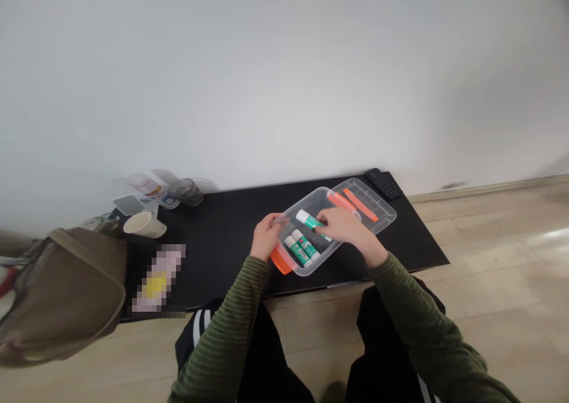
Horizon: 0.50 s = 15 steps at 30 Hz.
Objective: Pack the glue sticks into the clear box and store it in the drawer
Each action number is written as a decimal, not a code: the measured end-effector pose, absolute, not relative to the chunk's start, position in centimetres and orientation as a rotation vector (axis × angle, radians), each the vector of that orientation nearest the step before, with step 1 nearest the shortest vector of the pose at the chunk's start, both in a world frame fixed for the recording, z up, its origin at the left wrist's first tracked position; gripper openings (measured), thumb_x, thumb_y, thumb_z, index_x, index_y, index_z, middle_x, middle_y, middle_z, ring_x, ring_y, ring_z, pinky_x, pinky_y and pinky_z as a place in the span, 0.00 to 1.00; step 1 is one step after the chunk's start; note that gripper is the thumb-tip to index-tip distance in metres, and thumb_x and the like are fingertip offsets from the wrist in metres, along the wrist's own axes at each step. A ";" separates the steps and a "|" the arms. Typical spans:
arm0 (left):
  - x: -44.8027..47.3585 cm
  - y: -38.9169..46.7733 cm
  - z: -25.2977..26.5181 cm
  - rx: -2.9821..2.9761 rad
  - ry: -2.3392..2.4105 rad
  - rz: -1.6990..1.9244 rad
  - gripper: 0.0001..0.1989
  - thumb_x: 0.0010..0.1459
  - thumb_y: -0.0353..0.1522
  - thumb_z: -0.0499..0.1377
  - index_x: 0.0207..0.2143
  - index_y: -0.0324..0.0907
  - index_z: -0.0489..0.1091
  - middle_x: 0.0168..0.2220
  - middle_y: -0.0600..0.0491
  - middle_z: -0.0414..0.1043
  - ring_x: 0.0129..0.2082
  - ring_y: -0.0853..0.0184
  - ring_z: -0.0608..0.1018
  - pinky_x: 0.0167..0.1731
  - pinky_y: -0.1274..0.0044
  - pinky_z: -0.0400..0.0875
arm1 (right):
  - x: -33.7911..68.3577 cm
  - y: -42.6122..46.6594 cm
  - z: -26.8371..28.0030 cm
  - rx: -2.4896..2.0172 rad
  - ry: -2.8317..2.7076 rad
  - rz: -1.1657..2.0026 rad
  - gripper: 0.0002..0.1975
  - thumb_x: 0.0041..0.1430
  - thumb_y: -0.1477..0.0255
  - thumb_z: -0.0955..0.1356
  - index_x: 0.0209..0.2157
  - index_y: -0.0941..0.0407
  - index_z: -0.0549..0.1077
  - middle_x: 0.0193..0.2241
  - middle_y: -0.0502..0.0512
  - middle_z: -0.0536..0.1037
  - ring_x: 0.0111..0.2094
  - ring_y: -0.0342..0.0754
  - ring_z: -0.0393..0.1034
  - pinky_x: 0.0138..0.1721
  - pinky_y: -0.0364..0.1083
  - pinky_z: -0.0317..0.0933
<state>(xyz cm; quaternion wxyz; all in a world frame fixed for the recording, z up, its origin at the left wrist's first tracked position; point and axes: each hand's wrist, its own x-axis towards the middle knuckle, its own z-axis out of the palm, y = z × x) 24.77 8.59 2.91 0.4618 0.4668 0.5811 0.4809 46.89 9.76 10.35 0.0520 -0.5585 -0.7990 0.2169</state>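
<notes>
A clear plastic box (317, 266) with orange clips stands in front of me. My left hand (265, 237) grips its left rim, thumb on top and fingers along the wall. My right hand (341, 225) reaches into the box, its fingers closed on a green and white glue stick (306, 218). Two more glue sticks (302, 250) lie side by side on the box floor near the front. The clear lid (386, 213), with orange strips, rests flat to the right, partly behind the box.
The black table (217, 237) also bears a paper cup (144, 225), a dark cup (186, 192) and a white bottle (153, 188) at the left. A brown bag (66, 296) sits by the left edge. A black dotted object (384, 184) lies at the back right, near the wall.
</notes>
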 end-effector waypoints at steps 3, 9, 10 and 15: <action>24.6 8.6 2.6 1.204 1.446 1.162 0.17 0.45 0.28 0.55 0.39 0.41 0.74 0.39 0.50 0.80 0.43 0.60 0.80 0.48 0.68 0.71 | 46.0 10.1 9.7 -1.833 -2.592 0.630 0.11 0.55 0.64 0.68 0.36 0.55 0.78 0.39 0.58 0.80 0.43 0.53 0.74 0.36 0.44 0.62; 24.2 8.7 2.2 1.259 1.450 1.147 0.16 0.47 0.27 0.55 0.39 0.42 0.74 0.40 0.50 0.80 0.44 0.60 0.79 0.47 0.69 0.71 | 44.1 10.7 8.3 -2.042 -2.685 0.570 0.16 0.56 0.68 0.68 0.45 0.58 0.78 0.45 0.66 0.78 0.46 0.58 0.75 0.41 0.49 0.67; 24.2 8.7 2.2 1.271 1.454 1.141 0.16 0.47 0.27 0.54 0.39 0.42 0.74 0.40 0.50 0.80 0.44 0.60 0.79 0.47 0.69 0.71 | 43.8 10.8 8.1 -2.049 -2.705 0.560 0.16 0.56 0.69 0.68 0.46 0.58 0.77 0.46 0.67 0.78 0.46 0.59 0.75 0.42 0.49 0.67; 24.1 8.8 2.1 1.282 1.455 1.140 0.18 0.46 0.27 0.54 0.41 0.42 0.74 0.41 0.50 0.80 0.44 0.60 0.79 0.48 0.68 0.71 | 42.5 11.2 7.1 -1.994 -2.852 0.635 0.18 0.53 0.74 0.70 0.47 0.58 0.78 0.48 0.68 0.78 0.46 0.58 0.75 0.43 0.49 0.69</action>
